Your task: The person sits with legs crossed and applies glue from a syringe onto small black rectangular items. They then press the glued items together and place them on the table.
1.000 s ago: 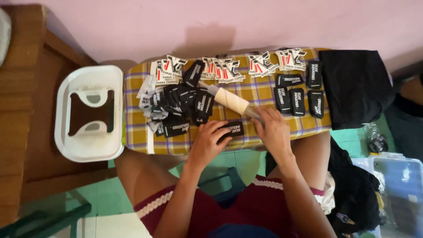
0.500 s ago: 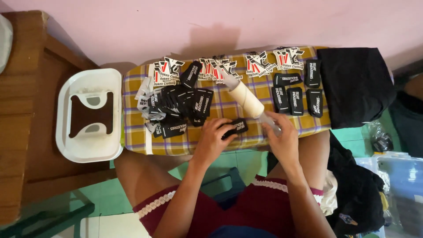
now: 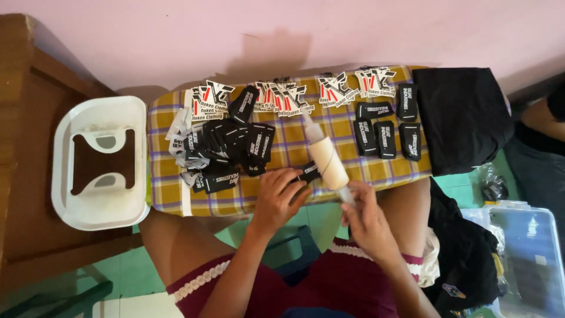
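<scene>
Scene: I look down on a person seated at a checked board (image 3: 347, 126) laid across the lap, a pink wall behind.
Left hand: my left hand (image 3: 276, 197) presses flat on a single black label (image 3: 308, 172) at the board's near edge, fingers spread, pinning rather than clenching it.
Right hand: my right hand (image 3: 366, 213) is closed round the handle of a lint roller (image 3: 327, 160), whose pale barrel lies slanted on the cloth just beside the pinned label.
Label: on the board, under my left fingertips, between the black pile (image 3: 226, 150) and the roller.
Step in hand: as I judge it, the label is being steadied for a pass of the roller.
Next move: it seems to call for firm hold on the label and the barrel brought squarely over it, so the label does not lift with the sticky sheet.
Around: printed white tags (image 3: 294, 95) along the far edge, sorted black labels (image 3: 382, 132) to the right, a folded black cloth (image 3: 462, 115) beyond them, a white tray (image 3: 70, 206) to the left.
</scene>
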